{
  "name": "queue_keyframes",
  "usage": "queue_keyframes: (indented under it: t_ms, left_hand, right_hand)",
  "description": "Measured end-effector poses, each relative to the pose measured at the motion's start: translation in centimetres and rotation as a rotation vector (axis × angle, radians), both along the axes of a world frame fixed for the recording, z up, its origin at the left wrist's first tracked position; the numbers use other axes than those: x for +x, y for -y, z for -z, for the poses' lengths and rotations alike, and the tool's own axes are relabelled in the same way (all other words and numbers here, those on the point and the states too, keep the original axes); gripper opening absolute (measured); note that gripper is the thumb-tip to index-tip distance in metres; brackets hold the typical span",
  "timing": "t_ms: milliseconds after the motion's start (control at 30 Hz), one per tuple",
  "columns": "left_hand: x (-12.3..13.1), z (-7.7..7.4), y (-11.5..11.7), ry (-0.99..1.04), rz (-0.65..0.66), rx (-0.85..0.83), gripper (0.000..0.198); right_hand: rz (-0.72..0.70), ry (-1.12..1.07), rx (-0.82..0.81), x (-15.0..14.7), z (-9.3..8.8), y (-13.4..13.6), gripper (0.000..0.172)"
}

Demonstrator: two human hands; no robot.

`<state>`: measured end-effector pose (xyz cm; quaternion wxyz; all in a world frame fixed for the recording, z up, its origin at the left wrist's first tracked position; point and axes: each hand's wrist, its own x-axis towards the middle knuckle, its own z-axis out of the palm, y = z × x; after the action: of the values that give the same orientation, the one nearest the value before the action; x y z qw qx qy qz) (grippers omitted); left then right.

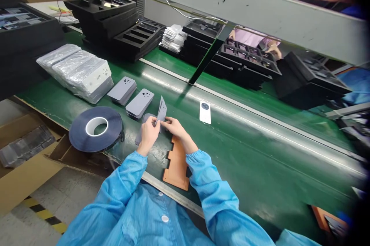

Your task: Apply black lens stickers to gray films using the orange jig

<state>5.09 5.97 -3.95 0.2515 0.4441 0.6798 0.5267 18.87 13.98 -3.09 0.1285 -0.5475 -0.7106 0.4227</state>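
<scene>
Blue smock (150, 219), grey panel (162, 110) in left grip (149, 135)

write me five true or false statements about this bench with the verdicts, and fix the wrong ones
1. The left hand and right hand meet at a raised grey panel. True.
2. The roll lies right of both hands. False: the roll lies left of them.
3. The white panel lies on the green bench, apart from both hands. True.
4. The orange plate stands on the grey stacks. False: the orange plate lies on the bench, by the right wrist.
5. The wrapped bundle sits left of the grey stacks. True.
</scene>
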Motion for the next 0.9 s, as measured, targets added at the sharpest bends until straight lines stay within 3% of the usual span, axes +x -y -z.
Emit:
queue_keyframes:
  t_ms: [100, 200, 300, 367, 500, 567, 633, 767, 833, 900]
  left_hand:
    - [0.4, 0.0, 0.6, 0.151, 0.009, 0.053, 0.02]
    - [-0.4, 0.4, 2.8, 0.272, -0.024, 0.05, 0.033]
    - [-2.0, 1.1, 5.6, 0.307, -0.059, -0.003, 0.039]
    - [-3.1, 1.4, 7.1, 0.277, -0.082, -0.038, 0.04]
    - [-4.5, 1.8, 8.6, 0.121, -0.135, -0.075, 0.031]
    - [-4.8, 2.1, 9.0, -0.058, -0.16, -0.069, 0.026]
    - [-4.7, 2.6, 9.2, -0.294, -0.131, -0.051, 0.045]
    - [-4.3, 4.3, 9.5, -0.575, 0.104, -0.036, 0.116]
    - [-4.1, 5.1, 9.5, -0.625, 0.185, -0.047, 0.124]
    - [-4.1, 5.6, 9.4, -0.642, 0.217, -0.049, 0.116]
  right_hand:
    - [0.07, -0.05, 0.035, 0.9, -0.2, 0.7, 0.062]
    - [0.16, -0.209, 0.048, 1.5, -0.7, 1.7, 0.081]
    - [0.163, -0.447, -0.09, 0.9, -0.8, 2.1, 0.109]
    - [0.127, -0.453, -0.157, 0.0, -0.6, 2.1, 0.114]
    - [-0.019, -0.062, 0.02, -1.9, -0.6, 1.6, 0.088]
    - [-0.088, 0.118, 0.127, -2.3, -0.9, 1.4, 0.073]
    - [-0.109, 0.191, 0.167, -2.5, -1.2, 1.1, 0.07]
    - [-0.183, 0.216, 0.304, -3.1, -1.1, -0.5, 0.084]
    - [-0.246, 0.223, 0.364, -3.6, -0.7, -1.4, 0.086]
    - [-0.324, 0.23, 0.383, -4.0, -0.2, -2.0, 0.08]
